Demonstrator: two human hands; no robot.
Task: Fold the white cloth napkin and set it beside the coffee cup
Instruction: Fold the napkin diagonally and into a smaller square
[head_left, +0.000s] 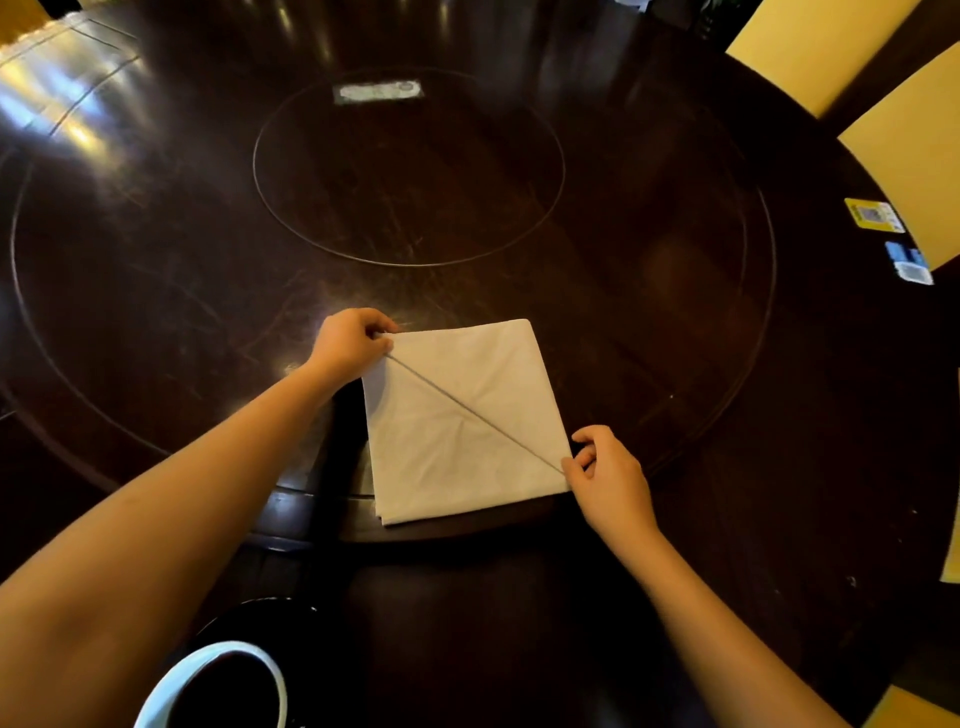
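Observation:
The white cloth napkin (462, 421) lies flat on the dark round table (208, 291) as a folded square, with a diagonal line running from its far-left corner to its near-right corner. My left hand (348, 340) pinches the far-left corner. My right hand (608, 478) pinches the near-right corner. The coffee cup (218, 686), white-rimmed and filled with dark liquid, sits on a black saucer (260, 618) at the near left, partly cut off by the frame's bottom edge.
A raised turntable disc (410, 166) occupies the table's middle, with a small label (379, 92) at its far side. Small cards (875, 215) and packets (910, 262) lie at the right edge. Yellow chair backs (904, 156) stand behind the table on the right.

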